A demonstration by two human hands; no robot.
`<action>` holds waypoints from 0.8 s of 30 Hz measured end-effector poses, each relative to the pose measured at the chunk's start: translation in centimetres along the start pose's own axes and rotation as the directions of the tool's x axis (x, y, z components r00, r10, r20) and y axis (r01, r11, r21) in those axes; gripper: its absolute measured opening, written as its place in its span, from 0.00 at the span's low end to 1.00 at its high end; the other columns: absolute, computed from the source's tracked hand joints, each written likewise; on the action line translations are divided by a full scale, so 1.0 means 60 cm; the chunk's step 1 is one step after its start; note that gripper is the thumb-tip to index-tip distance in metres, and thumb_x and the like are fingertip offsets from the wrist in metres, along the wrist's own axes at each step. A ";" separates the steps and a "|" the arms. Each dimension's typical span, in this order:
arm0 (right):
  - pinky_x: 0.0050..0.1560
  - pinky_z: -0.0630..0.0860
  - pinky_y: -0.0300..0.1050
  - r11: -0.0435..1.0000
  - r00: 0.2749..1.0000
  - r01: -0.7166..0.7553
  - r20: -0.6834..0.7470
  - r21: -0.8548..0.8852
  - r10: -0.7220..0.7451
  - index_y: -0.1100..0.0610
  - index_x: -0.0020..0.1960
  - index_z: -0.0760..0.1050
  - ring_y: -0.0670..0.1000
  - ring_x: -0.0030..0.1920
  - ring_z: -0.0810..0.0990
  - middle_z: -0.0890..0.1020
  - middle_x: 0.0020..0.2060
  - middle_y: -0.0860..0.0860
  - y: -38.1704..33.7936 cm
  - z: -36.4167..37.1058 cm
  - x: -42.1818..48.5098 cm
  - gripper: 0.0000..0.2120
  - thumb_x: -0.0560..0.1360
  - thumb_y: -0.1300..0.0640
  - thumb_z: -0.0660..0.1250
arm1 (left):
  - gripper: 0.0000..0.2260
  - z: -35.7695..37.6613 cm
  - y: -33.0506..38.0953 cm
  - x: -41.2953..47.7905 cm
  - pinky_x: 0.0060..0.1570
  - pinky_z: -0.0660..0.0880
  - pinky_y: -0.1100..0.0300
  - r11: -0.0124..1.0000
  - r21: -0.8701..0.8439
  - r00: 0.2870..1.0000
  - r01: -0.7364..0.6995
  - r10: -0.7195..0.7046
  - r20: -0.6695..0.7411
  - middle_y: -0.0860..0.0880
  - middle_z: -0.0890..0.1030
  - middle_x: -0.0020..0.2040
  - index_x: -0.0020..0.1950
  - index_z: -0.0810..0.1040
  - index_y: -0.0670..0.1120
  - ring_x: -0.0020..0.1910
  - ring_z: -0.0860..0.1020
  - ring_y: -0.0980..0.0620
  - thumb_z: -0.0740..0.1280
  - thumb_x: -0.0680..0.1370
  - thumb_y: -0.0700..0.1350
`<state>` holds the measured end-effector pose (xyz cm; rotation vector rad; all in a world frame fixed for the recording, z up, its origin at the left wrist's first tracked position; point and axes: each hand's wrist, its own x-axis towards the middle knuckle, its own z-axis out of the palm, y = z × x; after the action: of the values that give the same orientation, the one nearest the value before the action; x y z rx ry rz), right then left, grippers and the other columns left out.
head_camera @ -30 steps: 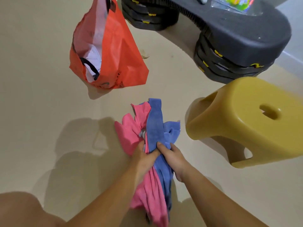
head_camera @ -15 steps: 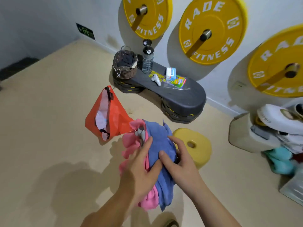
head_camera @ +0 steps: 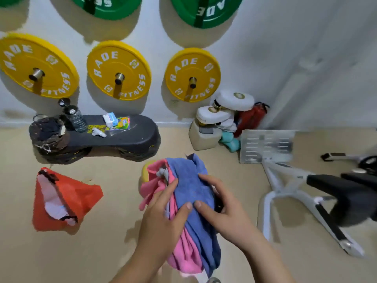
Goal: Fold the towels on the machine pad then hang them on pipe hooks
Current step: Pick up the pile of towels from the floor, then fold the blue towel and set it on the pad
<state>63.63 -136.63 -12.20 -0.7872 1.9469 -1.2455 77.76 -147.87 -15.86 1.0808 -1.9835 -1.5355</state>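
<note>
Towels (head_camera: pixel 193 186), pink and blue bunched together, hang in mid-air above the floor (head_camera: pixel 114 252), long axis running away from the person. Both the left grip (head_camera: pixel 163 217) and right grip (head_camera: pixel 222 209) clasp the bundle. What looks like the machine pad (head_camera: pixel 346 193) lies off right, nearer the right grip.

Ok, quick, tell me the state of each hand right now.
Left hand: closed on the pink towel, thumb pressing the blue towel.
Right hand: closed on the blue towel.
</note>
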 end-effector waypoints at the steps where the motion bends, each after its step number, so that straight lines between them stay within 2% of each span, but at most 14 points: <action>1: 0.71 0.74 0.52 0.999 0.998 -0.025 -0.056 0.025 0.026 0.40 0.70 0.74 0.40 0.68 0.77 0.79 0.65 0.35 0.008 -0.031 -0.029 0.24 0.78 0.59 0.73 | 0.27 0.028 0.014 -0.010 0.72 0.68 0.59 0.999 -0.018 0.999 -0.032 0.032 0.044 0.69 0.73 0.69 0.65 0.71 0.75 0.71 0.69 0.68 0.77 0.75 0.50; 4: 0.72 0.74 0.51 0.994 0.978 -0.089 -0.182 0.060 0.099 0.41 0.67 0.76 0.37 0.67 0.77 0.80 0.64 0.35 0.039 -0.133 -0.115 0.22 0.77 0.58 0.74 | 0.24 0.134 0.060 -0.053 0.75 0.67 0.56 0.993 -0.044 0.974 -0.106 0.112 0.197 0.68 0.73 0.71 0.65 0.73 0.71 0.73 0.67 0.70 0.76 0.77 0.49; 8: 0.71 0.75 0.49 0.988 0.932 -0.139 -0.327 0.070 0.155 0.37 0.65 0.76 0.37 0.66 0.77 0.81 0.63 0.35 0.100 -0.286 -0.243 0.21 0.76 0.54 0.74 | 0.23 0.305 0.118 -0.129 0.77 0.67 0.54 0.994 -0.043 0.923 -0.095 0.105 0.369 0.69 0.71 0.72 0.68 0.72 0.72 0.73 0.66 0.70 0.74 0.77 0.54; 12: 0.70 0.72 0.39 0.983 0.883 -0.162 -0.431 0.087 0.184 0.36 0.66 0.75 0.32 0.68 0.73 0.78 0.65 0.32 0.180 -0.443 -0.379 0.21 0.77 0.54 0.74 | 0.24 0.500 0.173 -0.217 0.76 0.65 0.59 0.988 -0.060 0.859 -0.139 0.151 0.489 0.75 0.70 0.68 0.70 0.73 0.68 0.67 0.62 0.83 0.73 0.78 0.50; 14: 0.67 0.70 0.31 0.981 0.863 -0.164 -0.467 0.100 0.192 0.38 0.67 0.74 0.29 0.68 0.71 0.77 0.66 0.31 0.226 -0.522 -0.434 0.23 0.77 0.54 0.74 | 0.24 0.602 0.195 -0.258 0.76 0.66 0.56 0.988 -0.068 0.829 -0.138 0.153 0.538 0.72 0.72 0.69 0.71 0.74 0.65 0.69 0.64 0.79 0.73 0.78 0.50; 17: 0.62 0.70 0.30 0.973 0.839 -0.191 -0.494 0.127 0.229 0.36 0.68 0.73 0.30 0.67 0.72 0.78 0.65 0.31 0.285 -0.625 -0.499 0.24 0.76 0.53 0.74 | 0.24 0.726 0.219 -0.313 0.76 0.69 0.52 0.993 -0.086 0.802 -0.079 0.114 0.586 0.65 0.74 0.73 0.74 0.73 0.61 0.74 0.70 0.65 0.73 0.79 0.49; 19: 0.61 0.70 0.29 0.969 0.825 -0.212 -0.509 0.124 0.245 0.35 0.67 0.73 0.29 0.66 0.72 0.78 0.64 0.32 0.311 -0.682 -0.525 0.24 0.76 0.53 0.75 | 0.23 0.788 0.235 -0.338 0.75 0.68 0.54 0.992 -0.101 0.796 -0.080 0.125 0.592 0.65 0.74 0.73 0.72 0.75 0.61 0.74 0.70 0.65 0.72 0.79 0.46; 22: 0.67 0.73 0.39 0.955 0.812 -0.255 -0.503 0.155 0.298 0.32 0.67 0.72 0.34 0.68 0.73 0.78 0.65 0.34 0.341 -0.767 -0.540 0.25 0.75 0.52 0.74 | 0.23 0.867 0.272 -0.348 0.73 0.70 0.57 0.996 -0.037 0.783 -0.082 0.087 0.616 0.68 0.73 0.72 0.65 0.71 0.73 0.72 0.70 0.66 0.72 0.79 0.48; 24: 0.69 0.74 0.42 0.951 0.808 -0.267 -0.501 0.158 0.310 0.31 0.68 0.71 0.34 0.67 0.74 0.77 0.66 0.32 0.361 -0.828 -0.541 0.27 0.75 0.51 0.75 | 0.23 0.926 0.286 -0.336 0.69 0.74 0.53 0.994 -0.011 0.778 -0.104 0.088 0.622 0.67 0.74 0.71 0.66 0.72 0.73 0.70 0.74 0.62 0.73 0.76 0.53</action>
<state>39.86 -78.16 -9.84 -0.0861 2.3122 -1.4329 44.83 -95.91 -14.24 0.4770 -2.4287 -1.9950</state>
